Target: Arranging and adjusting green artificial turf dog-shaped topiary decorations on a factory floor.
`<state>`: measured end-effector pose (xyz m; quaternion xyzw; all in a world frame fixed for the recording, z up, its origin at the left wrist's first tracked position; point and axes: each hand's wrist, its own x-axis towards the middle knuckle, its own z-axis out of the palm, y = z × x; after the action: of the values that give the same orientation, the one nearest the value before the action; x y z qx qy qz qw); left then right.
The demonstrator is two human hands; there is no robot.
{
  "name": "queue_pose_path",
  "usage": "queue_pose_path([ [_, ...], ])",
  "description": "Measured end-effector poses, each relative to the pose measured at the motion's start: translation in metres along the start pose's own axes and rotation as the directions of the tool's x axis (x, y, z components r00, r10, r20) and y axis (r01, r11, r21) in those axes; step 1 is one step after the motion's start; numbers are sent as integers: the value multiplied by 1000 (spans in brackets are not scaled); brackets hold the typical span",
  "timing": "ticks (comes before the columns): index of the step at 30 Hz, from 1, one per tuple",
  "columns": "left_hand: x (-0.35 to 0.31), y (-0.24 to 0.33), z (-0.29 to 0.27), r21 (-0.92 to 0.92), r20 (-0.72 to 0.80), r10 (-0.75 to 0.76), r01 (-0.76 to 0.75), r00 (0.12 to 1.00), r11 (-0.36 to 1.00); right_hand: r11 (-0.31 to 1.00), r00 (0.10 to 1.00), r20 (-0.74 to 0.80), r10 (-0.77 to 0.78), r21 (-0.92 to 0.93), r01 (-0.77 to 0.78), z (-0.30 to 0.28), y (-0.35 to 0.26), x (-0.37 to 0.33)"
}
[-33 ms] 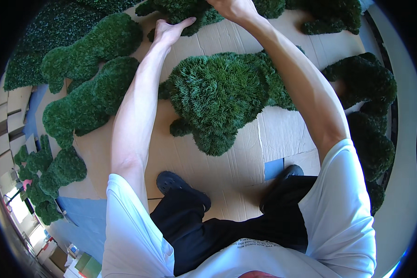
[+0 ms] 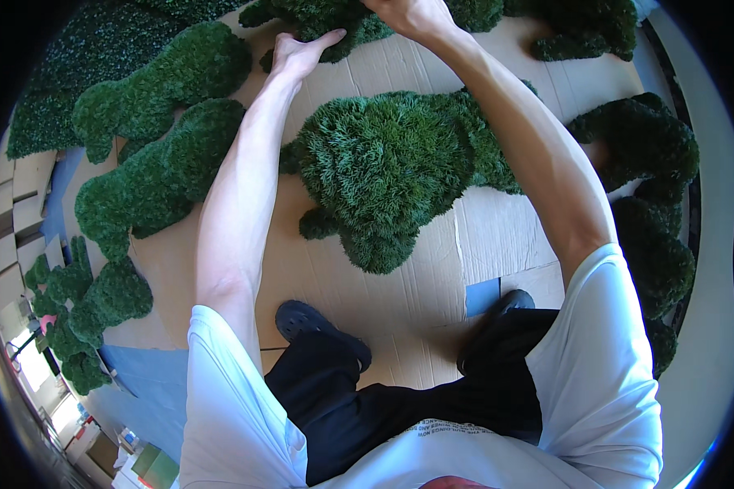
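At the top of the head view, both my arms reach out over a dark green artificial-grass topiary figure, its far part cut off by the frame. My left hand grips its near left edge, thumb stretched across the greenery and the other fingers mostly hidden. To the right, my right hand is at the same figure, its fingertips running out of the upper edge. Between my forearms, a bushy topiary animal shape lies on the cardboard, untouched.
More topiary figures lie at the left, the lower left and along the right. A green foliage mat is at the far left. My dark clogs stand on the cardboard, with blue floor beside it.
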<state>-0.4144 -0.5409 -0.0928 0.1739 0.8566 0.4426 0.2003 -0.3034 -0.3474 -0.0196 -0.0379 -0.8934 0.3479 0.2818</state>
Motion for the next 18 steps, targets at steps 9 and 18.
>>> queue_pose_path([
  [9,6,-7,5,40,-99,34,-30,994,999,987,985,113,-126,-88,137,-16,8,-15],
  [18,0,-3,1,50,-63,14,-10,998,999,935,942,308,-134,-277,224,-9,15,-18],
])
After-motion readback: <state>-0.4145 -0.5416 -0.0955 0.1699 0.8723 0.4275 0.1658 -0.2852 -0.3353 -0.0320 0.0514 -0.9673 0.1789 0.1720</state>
